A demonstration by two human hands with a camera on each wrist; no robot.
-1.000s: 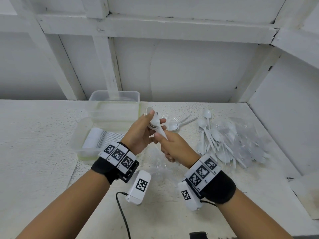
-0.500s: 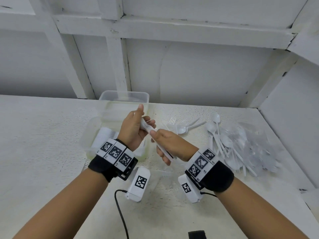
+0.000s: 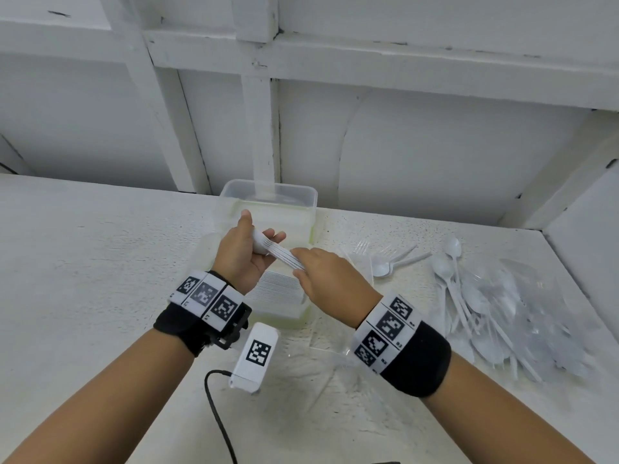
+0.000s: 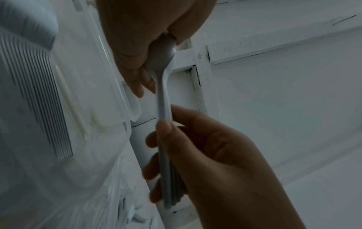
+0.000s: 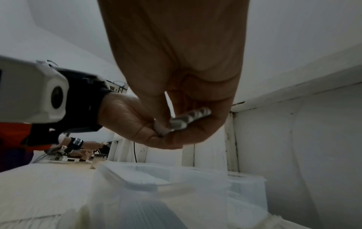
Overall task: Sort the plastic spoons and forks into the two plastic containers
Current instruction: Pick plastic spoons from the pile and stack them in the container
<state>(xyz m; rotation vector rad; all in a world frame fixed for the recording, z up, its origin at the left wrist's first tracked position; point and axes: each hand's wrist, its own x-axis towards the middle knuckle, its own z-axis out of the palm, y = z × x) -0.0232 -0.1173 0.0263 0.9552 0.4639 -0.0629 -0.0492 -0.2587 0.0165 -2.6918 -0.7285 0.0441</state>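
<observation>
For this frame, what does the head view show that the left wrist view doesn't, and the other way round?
Only the head view shows the loose pile of spoons on the table to the person's right, the few forks beside it, the far container and both wristbands.

Only the left wrist view shows, from below, the bowls of the stacked spoons against the left palm and the right fingers curled round the handles.

Both show the left hand and right hand holding the stack over the near container, with a nested row already inside.

loose spoons [image 3: 475,296] right of both containers [image 3: 268,199]
</observation>
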